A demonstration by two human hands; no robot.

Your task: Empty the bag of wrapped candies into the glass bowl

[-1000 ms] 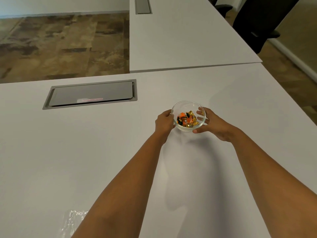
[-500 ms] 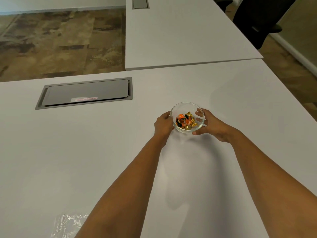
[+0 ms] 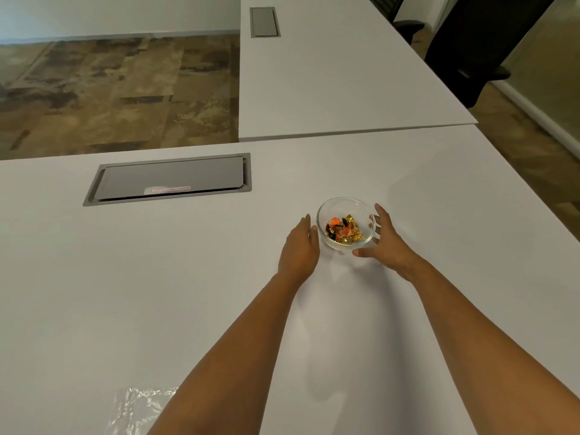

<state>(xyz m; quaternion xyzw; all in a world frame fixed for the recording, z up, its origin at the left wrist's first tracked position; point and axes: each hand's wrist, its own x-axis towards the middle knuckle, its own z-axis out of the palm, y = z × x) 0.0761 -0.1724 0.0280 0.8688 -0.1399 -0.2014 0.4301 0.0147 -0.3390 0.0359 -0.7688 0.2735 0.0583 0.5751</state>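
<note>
A small glass bowl [image 3: 361, 205] stands on the white table [image 3: 125, 293], holding several wrapped candies [image 3: 343, 229] in orange, gold and dark wrappers. My left hand [image 3: 299, 246] is just left of the bowl, fingers straight and a little off the glass. My right hand [image 3: 386, 240] is spread open at the bowl's right side, fingers close to the rim or lightly touching it. A clear, crumpled plastic bag [image 3: 138, 409] lies flat at the near edge of the table, partly hidden by my left forearm.
A grey cable hatch [image 3: 169, 178] is set into the table to the far left of the bowl. A second white table [image 3: 329, 73] with its own hatch [image 3: 264, 22] adjoins at the back. Black office chairs [image 3: 470, 48] stand at the far right.
Both hands have loosened from the bowl: fingers that wrapped the glass are now spread beside it. The bowl stays on the table. The camera view has tilted slightly.
</note>
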